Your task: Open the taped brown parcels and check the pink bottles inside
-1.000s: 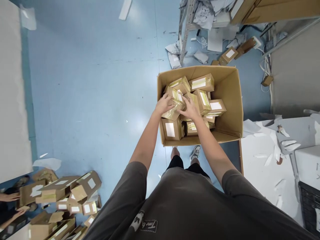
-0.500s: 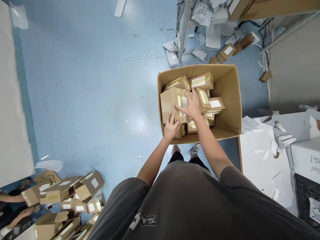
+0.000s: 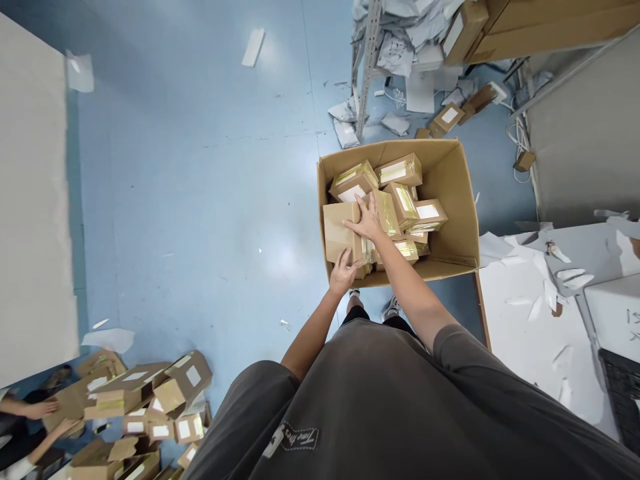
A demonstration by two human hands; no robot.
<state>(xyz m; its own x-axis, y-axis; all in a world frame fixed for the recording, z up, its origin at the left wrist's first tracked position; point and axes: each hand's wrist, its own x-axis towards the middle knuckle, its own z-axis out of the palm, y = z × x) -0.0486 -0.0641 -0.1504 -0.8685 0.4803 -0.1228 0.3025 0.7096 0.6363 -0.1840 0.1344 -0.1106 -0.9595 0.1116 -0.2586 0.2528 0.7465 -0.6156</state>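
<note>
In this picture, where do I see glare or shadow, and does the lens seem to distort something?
Head view: whitish glare on the blue floor, left of the open carton; head view: floor looks shaded just below the carton's lower right side; head view: wide-angle stretching, apparently, of the dark grey T-shirt toward the bottom edge.

Head view, steeply down past shirt (image 3: 370,387) into carton (image 3: 453,213).
</note>
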